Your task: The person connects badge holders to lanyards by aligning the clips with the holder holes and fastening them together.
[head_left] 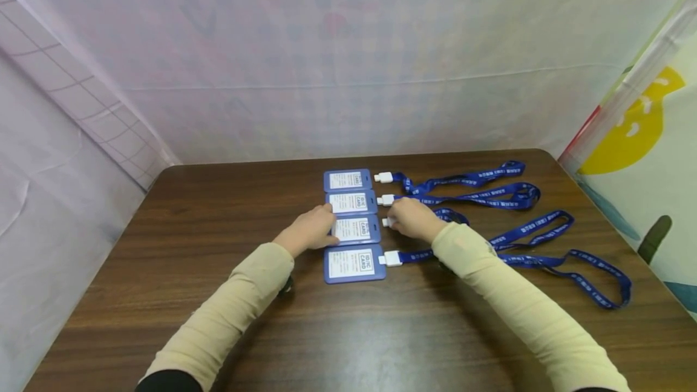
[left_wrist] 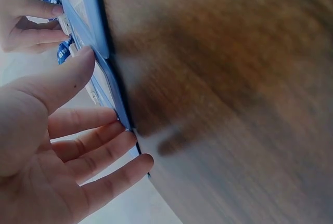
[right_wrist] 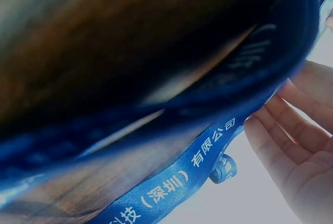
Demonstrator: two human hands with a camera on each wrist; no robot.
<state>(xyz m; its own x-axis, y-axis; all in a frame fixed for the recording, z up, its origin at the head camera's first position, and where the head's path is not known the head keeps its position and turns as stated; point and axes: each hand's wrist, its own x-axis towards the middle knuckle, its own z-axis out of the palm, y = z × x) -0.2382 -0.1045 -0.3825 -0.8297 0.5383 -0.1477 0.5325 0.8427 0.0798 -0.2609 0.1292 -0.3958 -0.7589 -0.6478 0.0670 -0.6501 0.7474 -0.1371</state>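
Several blue ID card holders lie in a column on the table. My left hand [head_left: 310, 230] touches the left end of the third card holder from the back [head_left: 356, 230], thumb near one long edge and fingertips near the other. In the left wrist view the fingers [left_wrist: 93, 154] look spread and fairly straight. Just right of that holder, my right hand [head_left: 414, 218] pinches the white clip [head_left: 386, 222] of a blue lanyard, mostly hidden by the fingers. In the right wrist view the printed lanyard strap [right_wrist: 171, 185] runs up to the fingers.
The front card holder [head_left: 355, 263] has its white clip [head_left: 392, 258] at its slot. Behind are two more holders, the rear one [head_left: 346, 180] and its neighbour [head_left: 348, 202], with clips beside them. Blue lanyards [head_left: 577, 286] spread over the right side of the brown table [head_left: 218, 210]. White cloth [head_left: 348, 77] hangs behind.
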